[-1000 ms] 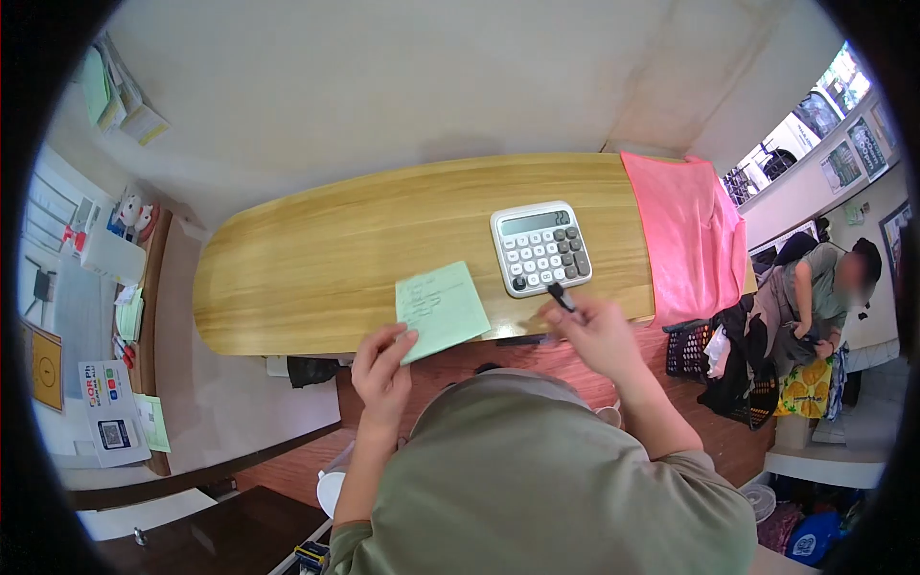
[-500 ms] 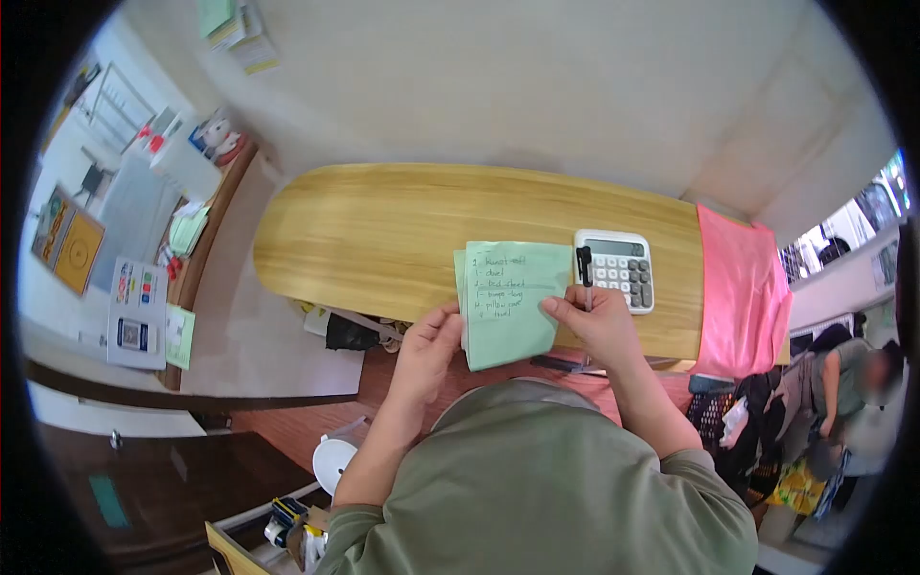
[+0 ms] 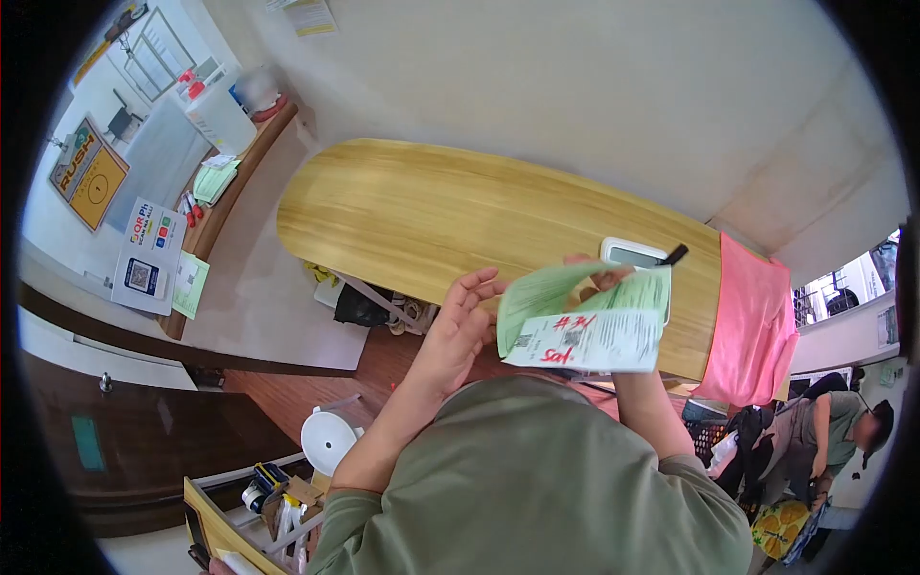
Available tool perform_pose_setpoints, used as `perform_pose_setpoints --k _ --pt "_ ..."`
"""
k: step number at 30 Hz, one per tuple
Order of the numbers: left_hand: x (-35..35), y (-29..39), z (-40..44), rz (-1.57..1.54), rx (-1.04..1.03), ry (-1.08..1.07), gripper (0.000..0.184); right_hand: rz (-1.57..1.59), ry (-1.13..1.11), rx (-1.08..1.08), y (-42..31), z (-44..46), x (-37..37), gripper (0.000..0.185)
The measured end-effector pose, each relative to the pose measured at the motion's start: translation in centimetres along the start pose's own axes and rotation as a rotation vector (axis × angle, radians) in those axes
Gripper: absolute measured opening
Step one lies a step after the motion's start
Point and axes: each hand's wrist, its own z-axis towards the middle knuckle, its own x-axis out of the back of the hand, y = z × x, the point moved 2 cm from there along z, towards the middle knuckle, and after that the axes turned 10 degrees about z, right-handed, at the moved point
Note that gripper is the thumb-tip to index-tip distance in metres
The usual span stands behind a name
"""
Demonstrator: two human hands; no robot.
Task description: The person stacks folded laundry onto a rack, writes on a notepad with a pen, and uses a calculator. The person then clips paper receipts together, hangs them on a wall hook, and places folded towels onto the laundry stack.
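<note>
"So, how far along are we, taking the slips as the middle of our clock?"

"Partway, we judge. Our paper slips (image 3: pixel 613 343) are up off the surface (image 3: pixel 431 201), right in front of us, and parted: a white side with red marks faces us while a green sheet (image 3: pixel 535 299) curls above it. Our right hand (image 3: pixel 606 276) grips them from behind, though most of it is hidden. Our left hand (image 3: pixel 455 331), at 9 o'clock, has its fingers loosely spread just beside the paper; we cannot tell whether a fingertip touches."

"And what do we see undone?"

"The slips are not laid down. Our pen (image 3: pixel 678 255) juts out at 2 o'clock, apparently tucked in the right hand. Our calculator (image 3: pixel 632 253), at 1 o'clock, is partly covered by the slips, and we see no finger on its keys."

"Where have we room?"

"Nearest us, the slips hide part of the surface's front edge, so we should judge clearance there carefully. At 3 o'clock the pink cloth (image 3: pixel 752 326) drapes over that end. Our widest stretch of wood runs toward the rounded end at 10 o'clock. Farthest, at 12, the wall (image 3: pixel 575 86) bounds our reach."
</note>
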Motion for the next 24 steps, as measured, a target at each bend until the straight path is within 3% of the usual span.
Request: perform_pose_setpoints --k 3,6,7,9,13,15,17,20,21,24 --pt "-2.2 1.6 -0.3 -0.220 -0.152 -0.170 0.078 0.077 -0.047 -0.033 0.4 1.3 -0.4 0.015" --pt "-3.4 2.8 -0.2 0.120 -0.182 -0.130 0.089 -0.360 -0.196 -0.015 -0.1 2.2 -0.3 0.021" --pt "-3.9 3.2 -0.3 0.176 -0.125 -0.077 0.086 -0.378 -0.203 -0.015 0.0 2.3 -0.7 0.030" --pt "-4.6 3.9 -0.4 0.290 -0.015 0.043 0.080 -0.165 -0.251 0.008 0.3 2.8 -1.4 0.030" --pt "-2.8 3.2 -0.3 -0.165 -0.020 0.094 0.054 0.236 -0.421 -0.045 0.3 4.0 -2.7 0.041" --pt "-1.8 3.0 -0.3 -0.349 -0.012 0.045 0.053 0.480 -0.483 -0.119 1.0 4.8 -2.8 0.040" --pt "-1.6 3.4 -0.6 -0.481 0.013 -0.063 0.056 0.494 -0.422 -0.222 1.6 5.9 -2.8 0.040" --pt "-2.0 2.6 -1.3 -0.134 0.001 -0.029 0.052 0.583 -0.338 -0.352 3.1 6.7 -3.3 0.046" --pt "-2.5 2.9 -1.4 -0.064 -0.078 -0.061 0.042 0.632 -0.342 -0.390 4.0 6.9 -2.9 0.048" --pt "-2.9 3.5 -2.5 -0.037 -0.001 0.061 0.024 0.758 -0.383 -0.556 5.7 7.4 -3.4 0.053"
